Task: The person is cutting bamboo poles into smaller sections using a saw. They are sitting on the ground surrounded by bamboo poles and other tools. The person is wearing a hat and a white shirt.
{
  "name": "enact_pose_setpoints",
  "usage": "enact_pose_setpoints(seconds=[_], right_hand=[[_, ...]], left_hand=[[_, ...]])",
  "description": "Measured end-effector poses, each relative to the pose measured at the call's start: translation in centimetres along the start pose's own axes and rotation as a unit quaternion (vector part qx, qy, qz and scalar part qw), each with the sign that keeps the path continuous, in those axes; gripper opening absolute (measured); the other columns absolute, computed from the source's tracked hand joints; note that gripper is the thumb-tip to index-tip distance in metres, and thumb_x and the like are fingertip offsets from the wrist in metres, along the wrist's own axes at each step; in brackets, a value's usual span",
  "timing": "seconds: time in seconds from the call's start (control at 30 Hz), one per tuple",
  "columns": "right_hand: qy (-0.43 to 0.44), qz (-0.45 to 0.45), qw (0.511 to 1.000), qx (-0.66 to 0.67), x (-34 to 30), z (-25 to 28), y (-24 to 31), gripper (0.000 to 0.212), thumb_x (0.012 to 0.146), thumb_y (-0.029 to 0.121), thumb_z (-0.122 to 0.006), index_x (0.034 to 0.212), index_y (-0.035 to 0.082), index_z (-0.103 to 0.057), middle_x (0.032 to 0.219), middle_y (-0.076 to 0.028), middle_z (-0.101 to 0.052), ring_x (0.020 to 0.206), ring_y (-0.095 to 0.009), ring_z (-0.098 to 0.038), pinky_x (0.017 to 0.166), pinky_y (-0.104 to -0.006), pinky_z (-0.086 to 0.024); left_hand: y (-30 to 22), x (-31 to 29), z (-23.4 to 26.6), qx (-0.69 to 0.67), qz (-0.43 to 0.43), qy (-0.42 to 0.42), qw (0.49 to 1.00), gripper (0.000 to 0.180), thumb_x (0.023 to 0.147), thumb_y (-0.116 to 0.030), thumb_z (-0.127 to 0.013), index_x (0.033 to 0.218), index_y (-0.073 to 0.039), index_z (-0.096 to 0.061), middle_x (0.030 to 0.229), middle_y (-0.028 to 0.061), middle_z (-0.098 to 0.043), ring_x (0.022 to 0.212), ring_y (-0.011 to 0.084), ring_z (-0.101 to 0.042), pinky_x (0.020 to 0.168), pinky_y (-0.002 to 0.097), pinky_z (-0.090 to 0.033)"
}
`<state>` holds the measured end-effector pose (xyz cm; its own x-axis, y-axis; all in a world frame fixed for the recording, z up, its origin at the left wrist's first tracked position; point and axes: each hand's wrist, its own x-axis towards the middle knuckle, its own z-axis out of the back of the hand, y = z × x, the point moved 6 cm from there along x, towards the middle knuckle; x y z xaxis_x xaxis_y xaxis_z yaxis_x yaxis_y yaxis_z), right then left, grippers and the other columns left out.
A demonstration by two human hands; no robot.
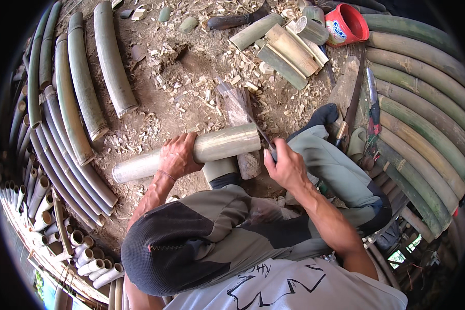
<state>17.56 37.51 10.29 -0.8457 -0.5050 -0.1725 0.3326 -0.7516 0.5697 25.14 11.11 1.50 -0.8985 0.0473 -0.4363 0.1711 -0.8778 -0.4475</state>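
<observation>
A thick bamboo section [227,143] lies slantwise in front of my knees, its right end resting across a worn wooden block [236,106]. Wrapped over its middle from above, my left hand [179,156] grips it. My right hand [287,168] is closed around the handle of a knife [266,138] at the bamboo's right end. The dark, narrow blade slants up and left, close beside the cut rim. Whether the edge touches the bamboo I cannot tell. My fingers cover most of the handle.
Long bamboo poles lie along the left and the right [418,67]. Short bamboo tubes [90,266] are piled at the lower left. Split pieces [292,49] and a red bucket [347,25] stand at the far side. A long blade [354,98] rests right of my leg; chips litter the dirt.
</observation>
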Motion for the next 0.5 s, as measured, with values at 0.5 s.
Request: enact_pose_setpoints(seconds=[0.5], right_hand=[[0.048,-0.069,0.995,0.052,0.2,0.8,0.5,0.027,0.095,0.020,-0.064,0.108,-0.002,-0.053,0.079,-0.026,-0.065,0.068,-0.045,-0.065,0.059,-0.0477,-0.052]], left_hand=[[-1.3,-3.0,-1.0,0.069,-0.008,-0.152,0.986,0.074,0.062,-0.026,-0.082,0.128,-0.008,-0.054,0.112,0.0116,-0.064,0.104,0.0308,-0.062,0.093,0.0458,-0.046]])
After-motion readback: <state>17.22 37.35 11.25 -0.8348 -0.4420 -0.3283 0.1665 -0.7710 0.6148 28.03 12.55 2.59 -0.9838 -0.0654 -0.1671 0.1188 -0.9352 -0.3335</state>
